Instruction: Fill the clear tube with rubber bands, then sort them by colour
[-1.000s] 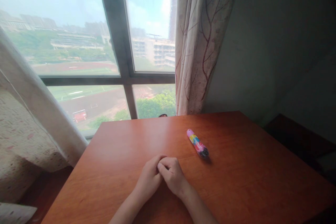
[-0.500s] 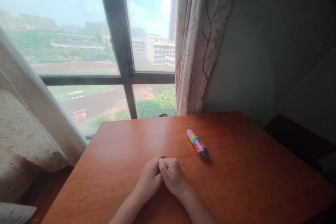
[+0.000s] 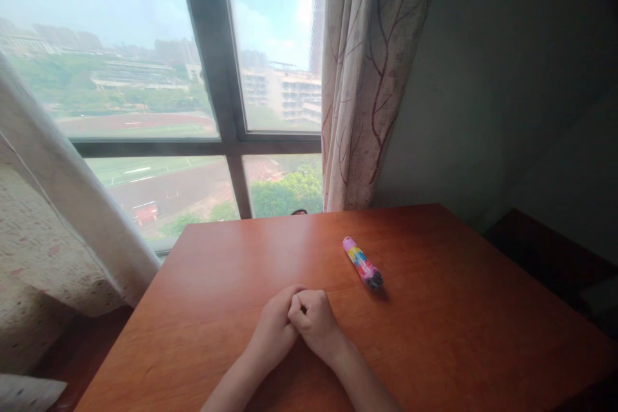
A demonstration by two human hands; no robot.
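Your left hand (image 3: 273, 322): clasped together with your right hand (image 3: 319, 322).
Packet (image 3: 362, 264): on the surface (image 3: 434, 328), toward its far side, right of both.

Surface (image 3: 232, 264): wood, smooth, semi-gloss. Slim packet (image 3: 362, 262): glossy, probably plastic. Curtain (image 3: 355, 84): matt cloth. Window pane (image 3: 275, 13): glass. Window frame (image 3: 207, 38): matt, smooth.
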